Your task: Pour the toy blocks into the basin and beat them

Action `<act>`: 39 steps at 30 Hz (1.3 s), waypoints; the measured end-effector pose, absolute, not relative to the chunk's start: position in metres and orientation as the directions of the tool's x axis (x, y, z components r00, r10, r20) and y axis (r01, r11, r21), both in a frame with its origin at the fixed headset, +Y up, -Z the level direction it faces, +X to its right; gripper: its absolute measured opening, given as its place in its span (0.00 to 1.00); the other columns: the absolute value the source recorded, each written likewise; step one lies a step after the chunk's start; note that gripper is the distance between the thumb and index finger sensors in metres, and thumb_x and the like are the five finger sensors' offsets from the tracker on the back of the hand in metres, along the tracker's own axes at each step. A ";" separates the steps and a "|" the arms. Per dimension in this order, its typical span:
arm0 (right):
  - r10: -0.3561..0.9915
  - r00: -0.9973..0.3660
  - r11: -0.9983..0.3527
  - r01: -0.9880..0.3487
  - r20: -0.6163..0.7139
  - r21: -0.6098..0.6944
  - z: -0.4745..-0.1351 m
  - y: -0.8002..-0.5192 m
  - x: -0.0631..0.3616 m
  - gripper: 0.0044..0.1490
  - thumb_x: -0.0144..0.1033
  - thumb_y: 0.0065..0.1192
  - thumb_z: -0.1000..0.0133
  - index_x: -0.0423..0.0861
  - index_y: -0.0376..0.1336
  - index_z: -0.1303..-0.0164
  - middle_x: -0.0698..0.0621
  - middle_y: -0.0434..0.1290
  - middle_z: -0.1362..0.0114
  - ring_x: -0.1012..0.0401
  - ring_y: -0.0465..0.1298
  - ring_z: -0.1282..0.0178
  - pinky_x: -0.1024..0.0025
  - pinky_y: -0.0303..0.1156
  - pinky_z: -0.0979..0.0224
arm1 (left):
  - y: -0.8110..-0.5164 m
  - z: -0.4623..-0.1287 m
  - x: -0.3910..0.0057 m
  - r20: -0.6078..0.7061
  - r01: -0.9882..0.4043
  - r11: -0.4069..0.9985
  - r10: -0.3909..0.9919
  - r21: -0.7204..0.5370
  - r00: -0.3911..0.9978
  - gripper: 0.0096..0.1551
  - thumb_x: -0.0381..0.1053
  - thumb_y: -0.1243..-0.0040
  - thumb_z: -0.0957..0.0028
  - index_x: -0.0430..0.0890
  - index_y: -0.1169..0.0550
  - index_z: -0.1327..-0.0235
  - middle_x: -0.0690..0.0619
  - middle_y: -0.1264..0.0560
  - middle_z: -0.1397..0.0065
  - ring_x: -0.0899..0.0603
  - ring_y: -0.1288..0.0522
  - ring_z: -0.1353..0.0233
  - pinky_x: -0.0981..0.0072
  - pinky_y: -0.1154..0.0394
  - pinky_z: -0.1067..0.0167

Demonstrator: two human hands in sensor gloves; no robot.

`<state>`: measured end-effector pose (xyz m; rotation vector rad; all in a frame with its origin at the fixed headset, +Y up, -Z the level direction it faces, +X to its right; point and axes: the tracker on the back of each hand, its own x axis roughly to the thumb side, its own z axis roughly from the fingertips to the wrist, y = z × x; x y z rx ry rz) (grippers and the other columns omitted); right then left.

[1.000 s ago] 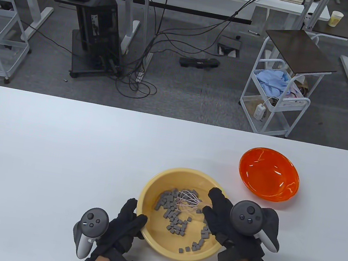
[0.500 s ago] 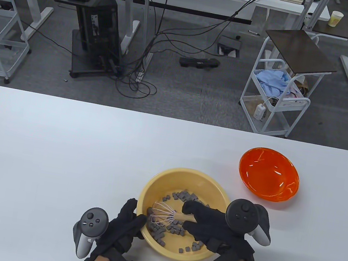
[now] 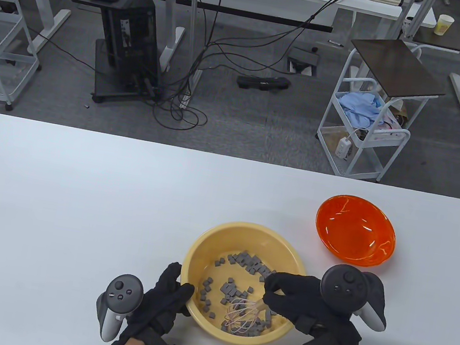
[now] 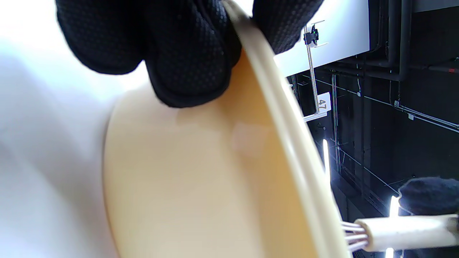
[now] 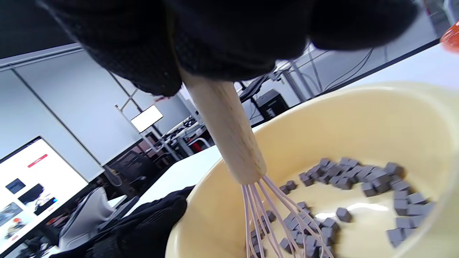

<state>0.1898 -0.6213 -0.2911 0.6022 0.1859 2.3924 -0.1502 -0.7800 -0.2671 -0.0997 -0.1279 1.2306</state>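
Observation:
A yellow basin (image 3: 220, 234) sits near the table's front edge with several small grey blocks (image 3: 248, 263) scattered inside; the blocks (image 5: 362, 177) also show in the right wrist view. My right hand (image 3: 286, 297) grips the wooden handle (image 5: 224, 129) of a pink wire whisk (image 3: 240, 316), whose wires lie among the blocks at the near side of the basin. My left hand (image 3: 168, 298) grips the basin's near-left rim, fingers (image 4: 186, 53) outside the wall and thumb over the rim (image 4: 287, 118).
An empty orange bowl (image 3: 355, 231) stands on the white table (image 3: 56, 197) to the right of and beyond the basin. Past the far table edge are carts, desks and cables on the floor.
My right hand has swept the whisk around the basin, from the far middle to the left side, and now to the near right. The blocks have shifted. The left hand has stayed on the rim.

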 end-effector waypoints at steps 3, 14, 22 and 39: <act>0.602 -0.718 -0.798 -0.553 0.351 0.238 -0.291 -0.618 0.197 0.23 0.41 0.73 0.34 0.40 0.71 0.36 0.40 0.78 0.59 0.61 0.77 0.76 0.61 0.78 0.61 | -0.780 -0.267 -0.150 0.044 -0.932 0.331 0.944 -0.145 0.328 0.43 0.48 0.46 0.29 0.22 0.48 0.20 0.38 0.22 0.43 0.48 0.15 0.50 0.41 0.21 0.42; 0.471 -0.828 -0.868 -0.496 0.304 -0.006 -0.289 -0.617 0.200 0.22 0.40 0.72 0.33 0.41 0.71 0.35 0.39 0.77 0.57 0.59 0.78 0.74 0.59 0.78 0.58 | -0.780 -0.267 -0.150 0.044 -0.932 0.331 0.944 -0.145 0.328 0.43 0.48 0.46 0.29 0.22 0.48 0.20 0.38 0.22 0.43 0.48 0.15 0.50 0.41 0.21 0.42; 0.371 -0.865 -0.900 -0.424 0.338 -0.097 -0.296 -0.638 0.181 0.26 0.40 0.68 0.32 0.40 0.66 0.28 0.34 0.77 0.44 0.51 0.82 0.62 0.53 0.78 0.49 | -0.780 -0.267 -0.150 0.041 -0.932 0.331 0.944 -0.149 0.328 0.43 0.48 0.46 0.29 0.22 0.48 0.20 0.38 0.22 0.43 0.48 0.15 0.50 0.41 0.21 0.42; 0.701 -0.595 -0.711 -0.617 0.392 0.336 -0.305 -0.660 0.159 0.33 0.33 0.70 0.32 0.37 0.60 0.21 0.27 0.72 0.35 0.46 0.81 0.52 0.48 0.76 0.41 | -0.780 -0.268 -0.151 0.040 -0.932 0.327 0.945 -0.154 0.325 0.43 0.48 0.46 0.29 0.22 0.48 0.20 0.38 0.22 0.43 0.47 0.15 0.50 0.41 0.21 0.42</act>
